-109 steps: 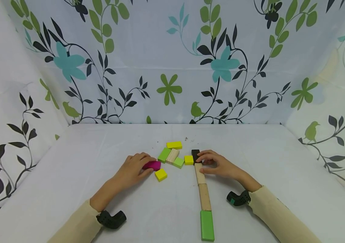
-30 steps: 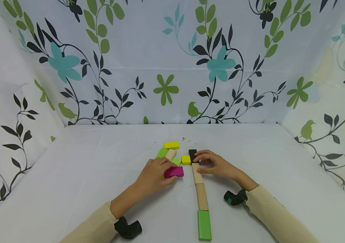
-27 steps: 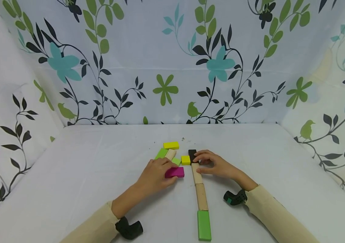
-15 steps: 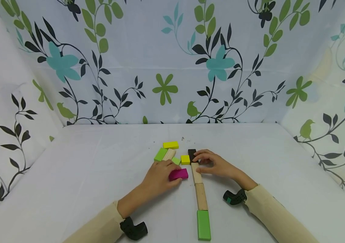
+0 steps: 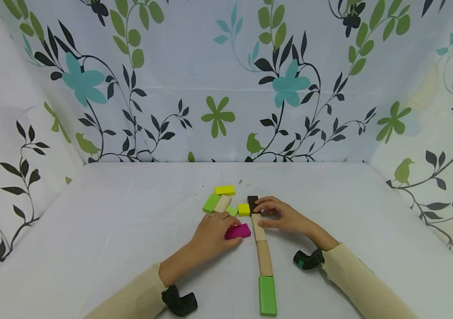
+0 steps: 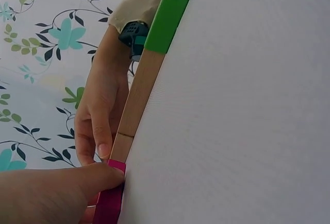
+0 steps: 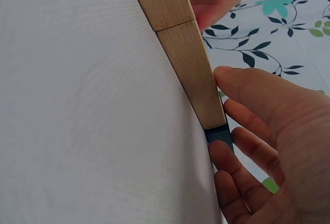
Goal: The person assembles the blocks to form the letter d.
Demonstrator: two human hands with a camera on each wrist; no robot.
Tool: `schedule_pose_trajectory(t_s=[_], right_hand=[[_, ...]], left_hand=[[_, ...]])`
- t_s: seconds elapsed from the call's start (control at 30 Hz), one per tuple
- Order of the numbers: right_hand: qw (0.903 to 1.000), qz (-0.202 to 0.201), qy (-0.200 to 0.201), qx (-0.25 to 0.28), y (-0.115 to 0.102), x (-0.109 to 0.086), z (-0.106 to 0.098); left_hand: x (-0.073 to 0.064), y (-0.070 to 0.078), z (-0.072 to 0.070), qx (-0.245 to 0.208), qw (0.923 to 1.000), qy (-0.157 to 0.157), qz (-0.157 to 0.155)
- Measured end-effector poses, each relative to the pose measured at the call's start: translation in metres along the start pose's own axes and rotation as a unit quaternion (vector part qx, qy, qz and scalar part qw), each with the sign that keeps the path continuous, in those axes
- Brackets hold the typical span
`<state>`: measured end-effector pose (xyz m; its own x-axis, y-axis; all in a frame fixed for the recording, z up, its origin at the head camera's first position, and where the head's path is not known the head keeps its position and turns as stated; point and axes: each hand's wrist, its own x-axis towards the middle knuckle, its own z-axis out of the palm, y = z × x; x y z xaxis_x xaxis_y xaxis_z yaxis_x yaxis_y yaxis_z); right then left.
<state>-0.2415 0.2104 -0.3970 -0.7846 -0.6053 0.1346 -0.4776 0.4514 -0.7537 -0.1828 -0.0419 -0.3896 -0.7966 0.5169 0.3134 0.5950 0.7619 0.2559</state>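
Observation:
My left hand (image 5: 212, 235) pinches a magenta block (image 5: 237, 231) between thumb and fingers, just left of a row of blocks. In the left wrist view, the thumb lies on this magenta block (image 6: 109, 203). The row runs away from me: a green block (image 5: 267, 296), a wooden block (image 5: 265, 258), another wooden block (image 5: 259, 228), then a black block (image 5: 252, 204). At the row's far end, my right hand (image 5: 286, 217) has loosely bent fingers touching the black block. Its thumb (image 7: 237, 80) rests against the side of the far wooden block (image 7: 193, 74).
Left of the black block sits a small yellow block (image 5: 244, 209). Beyond my left hand lie a small green block (image 5: 232, 210), a wooden block (image 5: 222, 204), a larger green block (image 5: 211, 203) and a yellow block (image 5: 225, 190). A patterned cloth (image 5: 186, 133) hangs behind the white table (image 5: 130, 212).
My left hand has carried the magenta block rightward, toward the row. A yellow block once visible beside it is hidden behind the hand now. My right hand has stayed in place.

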Motion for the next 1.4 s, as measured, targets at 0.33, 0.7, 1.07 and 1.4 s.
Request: schedule_pose_trajectory(t_s=[0.33,0.7,1.07,1.4], right_hand=[[1.0,-0.006,0.007,0.003,0.0021,-0.0013,0.0011],[1.0,-0.003,0.005,-0.001,-0.0022,-0.0009,-0.0007],[1.0,-0.002,0.003,0.002,-0.0042,-0.0006,-0.0002],[1.0,0.001,0.003,-0.005,-0.0033,-0.0007,0.0006]], left_hand=[[0.0018,0.0043,0.0028,0.006,1.0,0.001,0.0],[0.0039,0.0072,0.0037,0.022,0.9996,0.011,0.013],[0.0023,0.0082,0.0039,0.019,0.9997,0.012,-0.003],[0.0033,0.0038,0.004,0.01,0.9993,0.035,0.0]])
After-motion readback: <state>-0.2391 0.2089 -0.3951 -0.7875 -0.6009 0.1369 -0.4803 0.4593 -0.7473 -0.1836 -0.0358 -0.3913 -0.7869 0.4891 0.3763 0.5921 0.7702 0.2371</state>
